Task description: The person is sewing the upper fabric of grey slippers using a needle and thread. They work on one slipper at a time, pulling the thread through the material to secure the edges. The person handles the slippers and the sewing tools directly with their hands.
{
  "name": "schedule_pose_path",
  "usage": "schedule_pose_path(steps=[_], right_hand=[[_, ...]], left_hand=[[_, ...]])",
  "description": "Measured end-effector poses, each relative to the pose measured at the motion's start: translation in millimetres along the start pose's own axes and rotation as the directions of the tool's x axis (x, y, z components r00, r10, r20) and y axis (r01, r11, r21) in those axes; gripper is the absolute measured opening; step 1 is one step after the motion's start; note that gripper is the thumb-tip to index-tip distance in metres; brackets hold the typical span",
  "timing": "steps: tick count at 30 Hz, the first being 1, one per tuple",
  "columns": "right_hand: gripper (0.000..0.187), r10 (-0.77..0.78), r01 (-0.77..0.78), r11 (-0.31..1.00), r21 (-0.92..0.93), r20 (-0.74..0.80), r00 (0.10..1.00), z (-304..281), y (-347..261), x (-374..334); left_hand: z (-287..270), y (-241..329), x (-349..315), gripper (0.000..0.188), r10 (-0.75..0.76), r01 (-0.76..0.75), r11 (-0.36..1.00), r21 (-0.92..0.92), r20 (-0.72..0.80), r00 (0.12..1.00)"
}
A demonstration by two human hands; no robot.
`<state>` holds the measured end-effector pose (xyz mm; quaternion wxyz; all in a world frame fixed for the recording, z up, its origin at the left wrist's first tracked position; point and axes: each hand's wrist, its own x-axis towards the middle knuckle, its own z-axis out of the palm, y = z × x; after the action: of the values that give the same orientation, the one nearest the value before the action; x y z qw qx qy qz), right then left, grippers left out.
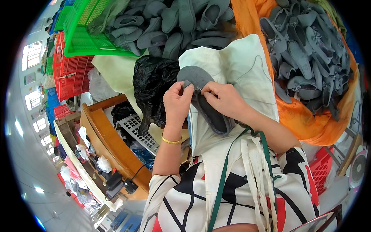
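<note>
A grey slip-on shoe (214, 115) lies over a white cloth (247, 69) on my lap, its sole and toe (194, 75) pointing away and its fleecy opening toward me. My left hand (178, 98) is closed in a pinch on a small grey flap of fabric at the shoe's upper. Right beside it, my right hand (226, 98) is closed too, thumb and forefinger pressed together at the edge of the opening. A thin pale sliver shows between the two hands. What the right fingertips hold is hidden and too small to name.
Ahead, a green crate (83, 42) stands by a heap of grey shoes (170, 19). An orange sack (309, 123) at the right holds more, some with bows. A black plastic bag (148, 79), a white perforated rack (139, 131) and a wooden drawer (116, 154) are left of me.
</note>
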<state>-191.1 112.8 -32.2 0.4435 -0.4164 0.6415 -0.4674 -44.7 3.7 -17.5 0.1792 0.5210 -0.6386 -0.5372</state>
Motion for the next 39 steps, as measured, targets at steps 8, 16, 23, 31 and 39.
schedule_pose_path(steps=[8,16,23,31,39], right_hand=[[0.015,0.008,-0.005,0.996,-0.087,0.034,0.999,0.2,1.1,3.0],[0.013,-0.052,0.056,0.979,-0.196,0.023,0.998,5.0,5.7,8.5],[0.007,-0.199,0.175,0.948,-0.267,-0.063,0.978,18.4,15.6,1.7],[0.007,-0.221,0.210,0.920,-0.330,0.004,0.975,14.5,13.4,9.1],[0.007,-0.235,0.251,0.903,-0.350,0.088,0.968,-2.7,2.0,15.7]], left_hand=[[1.1,-1.1,-0.8,0.015,0.007,-0.007,1.000,-0.021,-0.015,1.000],[-2.1,-5.5,2.4,0.015,0.069,-0.068,0.995,0.074,-0.008,0.998],[-10.3,2.2,7.4,0.011,-0.163,0.178,0.976,-0.128,0.121,0.979],[-14.1,7.8,5.0,0.009,-0.195,0.225,0.952,-0.206,0.156,0.968],[-13.9,9.1,6.9,0.009,-0.169,0.205,0.954,-0.217,0.173,0.970]])
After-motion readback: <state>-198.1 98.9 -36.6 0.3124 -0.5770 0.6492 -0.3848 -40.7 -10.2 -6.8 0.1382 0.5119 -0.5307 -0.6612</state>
